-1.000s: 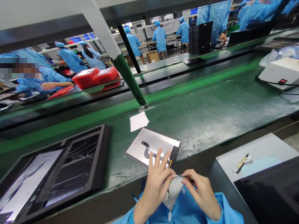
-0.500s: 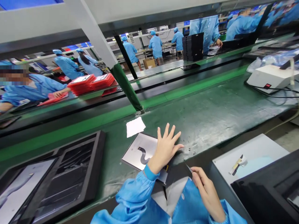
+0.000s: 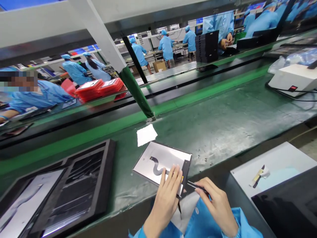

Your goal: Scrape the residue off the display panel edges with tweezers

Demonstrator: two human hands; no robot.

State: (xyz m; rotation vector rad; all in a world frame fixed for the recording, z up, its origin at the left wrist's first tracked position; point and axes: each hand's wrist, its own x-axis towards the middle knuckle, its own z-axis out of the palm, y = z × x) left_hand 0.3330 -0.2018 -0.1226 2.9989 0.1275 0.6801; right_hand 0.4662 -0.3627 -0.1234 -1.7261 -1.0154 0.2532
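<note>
A flat display panel [image 3: 146, 162] with a silvery back and a curved grey ribbon cable [image 3: 156, 167] lies on the green bench near its front edge. My left hand [image 3: 167, 193] rests on the panel's lower right part, palm down, fingers stretched and close together. Just right of the panel, my right hand [image 3: 214, 200] pinches dark tweezers [image 3: 199, 187], whose tips point left toward the panel's dark edge strip. White paper sheets [image 3: 146, 135] lie just behind the panel.
Black foam trays with panels [image 3: 109, 175] stand at the left. A white box-shaped device [image 3: 294, 79] with cables sits at the back right. A white board [image 3: 284, 165] is at the lower right. A green-wrapped post [image 3: 137, 94] rises behind the papers. Several people work beyond.
My left hand has moved down from above the panel onto it, uncovering more of its right side. My right hand has turned, and the tweezers now point left. The camera view has shifted slightly.
</note>
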